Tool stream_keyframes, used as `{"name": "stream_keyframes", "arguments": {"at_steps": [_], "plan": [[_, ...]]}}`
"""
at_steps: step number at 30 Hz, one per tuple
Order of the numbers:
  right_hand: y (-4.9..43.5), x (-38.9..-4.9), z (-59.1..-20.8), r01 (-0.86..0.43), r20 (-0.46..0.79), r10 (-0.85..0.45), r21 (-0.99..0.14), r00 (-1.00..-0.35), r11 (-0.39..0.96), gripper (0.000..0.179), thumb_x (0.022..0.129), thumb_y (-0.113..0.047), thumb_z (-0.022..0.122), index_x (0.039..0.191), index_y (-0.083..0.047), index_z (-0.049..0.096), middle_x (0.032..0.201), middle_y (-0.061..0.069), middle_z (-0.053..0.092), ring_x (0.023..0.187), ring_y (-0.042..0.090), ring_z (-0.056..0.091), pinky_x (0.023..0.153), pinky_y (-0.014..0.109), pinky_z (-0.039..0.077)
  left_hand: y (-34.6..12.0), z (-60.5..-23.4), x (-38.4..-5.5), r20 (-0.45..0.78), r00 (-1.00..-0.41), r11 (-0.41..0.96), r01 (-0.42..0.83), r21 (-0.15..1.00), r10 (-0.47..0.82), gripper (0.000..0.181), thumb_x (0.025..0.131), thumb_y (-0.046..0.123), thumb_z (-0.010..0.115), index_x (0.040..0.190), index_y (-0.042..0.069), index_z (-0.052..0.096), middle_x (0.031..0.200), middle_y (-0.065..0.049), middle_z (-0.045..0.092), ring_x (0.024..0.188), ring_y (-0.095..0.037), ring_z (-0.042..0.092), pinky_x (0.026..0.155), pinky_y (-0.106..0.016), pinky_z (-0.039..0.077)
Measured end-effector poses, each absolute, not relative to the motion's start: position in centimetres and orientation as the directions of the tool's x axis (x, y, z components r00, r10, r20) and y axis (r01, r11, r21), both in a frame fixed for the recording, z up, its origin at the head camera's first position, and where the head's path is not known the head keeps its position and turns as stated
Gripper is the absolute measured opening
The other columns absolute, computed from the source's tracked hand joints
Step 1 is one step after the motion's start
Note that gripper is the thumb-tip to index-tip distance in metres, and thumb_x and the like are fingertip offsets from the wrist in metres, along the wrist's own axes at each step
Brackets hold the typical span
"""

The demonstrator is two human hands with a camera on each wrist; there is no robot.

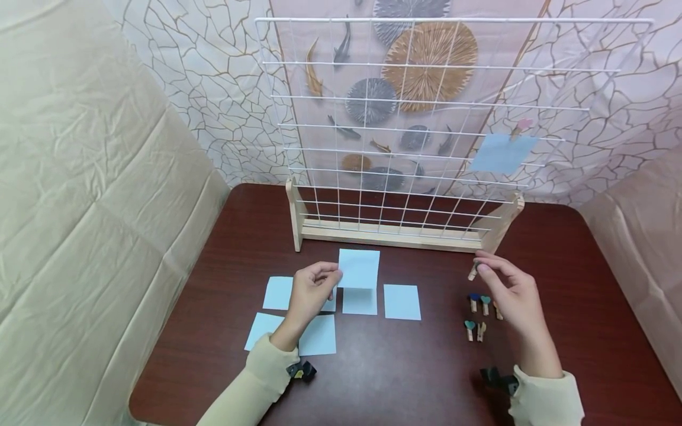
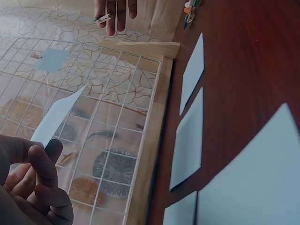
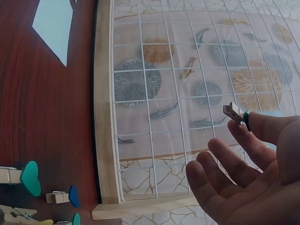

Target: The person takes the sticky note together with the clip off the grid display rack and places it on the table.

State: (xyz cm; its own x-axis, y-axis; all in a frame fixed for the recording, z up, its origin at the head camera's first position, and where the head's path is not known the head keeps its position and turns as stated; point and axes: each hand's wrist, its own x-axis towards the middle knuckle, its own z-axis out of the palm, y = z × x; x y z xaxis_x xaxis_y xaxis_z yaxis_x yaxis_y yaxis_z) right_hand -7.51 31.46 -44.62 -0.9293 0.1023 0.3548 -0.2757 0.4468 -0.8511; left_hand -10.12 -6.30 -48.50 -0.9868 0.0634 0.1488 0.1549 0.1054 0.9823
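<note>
My left hand (image 1: 314, 287) pinches a light blue paper square (image 1: 359, 268) by its left edge, raised above the table. In the left wrist view that paper (image 2: 58, 115) stands out from between thumb and fingers. My right hand (image 1: 511, 290) pinches a small wooden clothespin (image 1: 473, 271) between thumb and index finger, its other fingers spread loosely. A green piece shows at the pin's end under the thumb in the right wrist view. A white wire grid (image 1: 394, 157) in a wooden stand (image 1: 391, 235) stands behind both hands. On its right side a pink-topped clothespin (image 1: 521, 128) holds a blue paper (image 1: 503, 153).
Several blue paper squares (image 1: 402, 302) lie on the dark brown table (image 1: 394, 378), some partly behind the left forearm. Beside the right hand lie several clothespins (image 1: 469, 330) with heart-shaped tops. Cloth walls (image 1: 106, 195) enclose the table at the sides and back.
</note>
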Motion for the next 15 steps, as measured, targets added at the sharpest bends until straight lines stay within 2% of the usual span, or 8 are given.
{"name": "stream_keyframes", "arguments": {"at_steps": [8, 15], "plan": [[31.5, -7.0, -45.3, -0.242, 0.324, 0.116, -0.862, -0.939, 0.445, 0.022, 0.104, -0.003, 0.066, 0.118, 0.011, 0.073, 0.125, -0.018, 0.07, 0.12, -0.009, 0.059, 0.095, 0.008, 0.043, -6.5, -49.5, -9.3, 0.113, -0.991, 0.101, 0.119, 0.988, 0.065, 0.014, 0.099, 0.01, 0.073, 0.106, -0.001, 0.078, 0.082, -0.011, 0.076, 0.052, -0.013, 0.056, 0.05, -0.022, 0.042], [31.9, -6.3, -46.2, -0.201, 0.296, 0.142, -0.864, -0.945, 0.461, 0.022, 0.104, -0.005, 0.066, 0.119, 0.01, 0.073, 0.124, -0.021, 0.068, 0.117, -0.01, 0.059, 0.09, 0.008, 0.043, -6.4, -50.2, -8.6, 0.08, -0.995, 0.103, 0.086, 0.991, 0.058, 0.012, 0.098, 0.008, 0.075, 0.104, -0.002, 0.078, 0.084, -0.014, 0.077, 0.052, -0.016, 0.056, 0.053, -0.022, 0.047]]}}
